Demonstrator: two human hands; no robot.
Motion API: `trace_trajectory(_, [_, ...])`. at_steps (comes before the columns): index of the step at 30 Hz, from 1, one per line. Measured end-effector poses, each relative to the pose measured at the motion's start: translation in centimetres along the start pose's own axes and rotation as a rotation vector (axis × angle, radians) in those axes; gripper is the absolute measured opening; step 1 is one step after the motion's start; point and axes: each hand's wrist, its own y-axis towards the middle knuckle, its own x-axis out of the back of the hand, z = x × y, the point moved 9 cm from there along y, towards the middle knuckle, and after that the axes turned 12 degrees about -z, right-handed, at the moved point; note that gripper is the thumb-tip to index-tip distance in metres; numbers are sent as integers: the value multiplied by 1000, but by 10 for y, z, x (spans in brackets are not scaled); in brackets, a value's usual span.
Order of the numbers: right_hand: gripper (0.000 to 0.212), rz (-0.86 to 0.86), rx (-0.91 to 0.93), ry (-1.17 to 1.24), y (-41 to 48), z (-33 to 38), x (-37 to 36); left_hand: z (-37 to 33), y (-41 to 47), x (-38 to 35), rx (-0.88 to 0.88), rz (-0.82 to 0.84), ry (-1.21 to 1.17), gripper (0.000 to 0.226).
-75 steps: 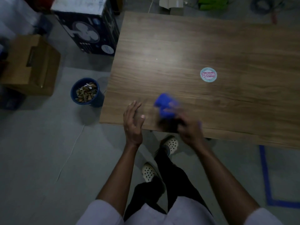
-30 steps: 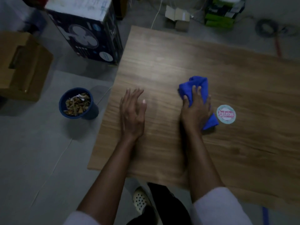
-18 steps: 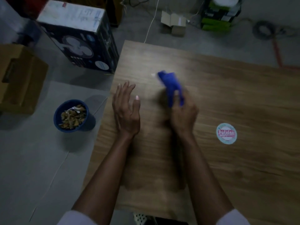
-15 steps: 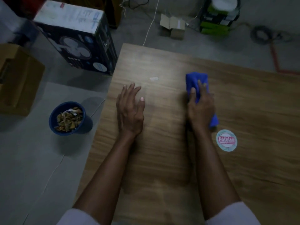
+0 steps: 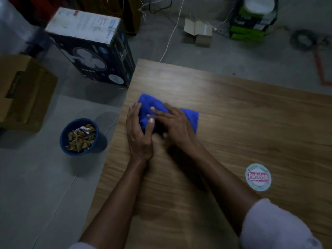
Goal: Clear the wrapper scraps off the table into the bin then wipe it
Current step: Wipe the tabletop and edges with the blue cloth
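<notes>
A blue cloth [image 5: 188, 116] lies bunched on the wooden table [image 5: 233, 123] near its left edge. My right hand [image 5: 172, 126] presses flat on top of the cloth, fingers pointing left. My left hand [image 5: 139, 133] rests beside it at the cloth's left end, fingers and thumb touching the fabric. On the floor left of the table stands a blue bin [image 5: 80, 137] filled with brown and silver wrapper scraps. No scraps show on the visible tabletop.
A round sticker [image 5: 258, 177] is stuck on the table at the right. A dark fan box [image 5: 89, 49] and a brown carton [image 5: 23, 92] stand on the floor to the left. Cables, small boxes and a green crate lie beyond the table's far edge.
My right hand has swept the cloth leftward across the table, up against my left hand. The small white speck seen half a second ago is out of sight. The view moved closer.
</notes>
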Motion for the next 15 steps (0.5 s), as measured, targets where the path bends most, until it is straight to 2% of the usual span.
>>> trace_trajectory(4, [70,-185,-274,-167,28,-84,51,-6,-4,-5,1,27,8,65])
trace_trajectory(6, [70,-207,-351,-165,36,-85,52,-4,-2,-5,3,24,23,64])
trace_trajectory(9, [54,-255,-224,-138,1,-31,33,-4,-3,-5,-32,33,54,63])
trace_trajectory(11, [45,-190,-114,-167,-22,-10,25,-4,-1,-7,-47,44,63,63])
trace_trajectory(13, [47,-159,-66,-261,-2,-26,34,-4,-1,-8,-59,62,87,64])
trace_trajectory(15, [48,-144,-153,-356,31,-63,46,-5,-2,-11,-65,80,109,65])
